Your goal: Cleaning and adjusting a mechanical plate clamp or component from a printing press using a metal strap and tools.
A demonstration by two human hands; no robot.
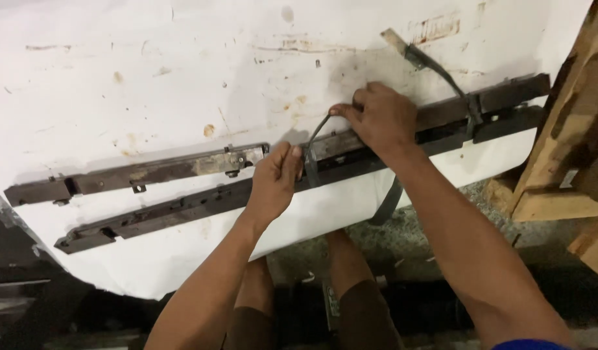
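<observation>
Two long dark metal rails lie side by side on a stained white panel: the upper rail and the lower rail. A dark strap loops over the rails near their middle. My left hand pinches the strap's lower part against the rails. My right hand grips the strap's upper end just above the rails. A second dark strap wraps the rails further right, its loose end lying on the panel.
Wooden pieces stand at the right edge. Below the panel's front edge are my knees and a rough grey floor. A strap tail hangs under the panel.
</observation>
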